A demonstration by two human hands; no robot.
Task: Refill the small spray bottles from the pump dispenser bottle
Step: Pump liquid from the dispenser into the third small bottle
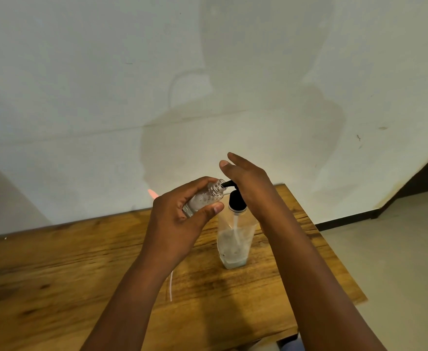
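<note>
Nearest the camera, two bare forearms are reaching up from the bottom edge of the frame over the wooden bench (55, 287). The left hand (180, 219), just left of centre, is curling its fingers and thumb round one small spray bottle (206, 198), uncapped, and is tilting it so that the open neck is meeting the black spout of the pump dispenser bottle (234, 239); held that way, I judge, whatever the pump gives is going straight into the neck rather than onto the wood. The right hand (248, 183), at centre, is lying flat with straight fingers across the black pump head, apparently pressing it down. The dispenser is standing upright on the bench, right of centre, which is leaving both hands free for this. It looks roughly half full, with its dip tube showing.

Counting: one dispenser, one small bottle, two hands. A thin white tube (171, 287) is lying on the bench below the left wrist; whether it belongs to the missing spray cap I cannot tell.
</note>
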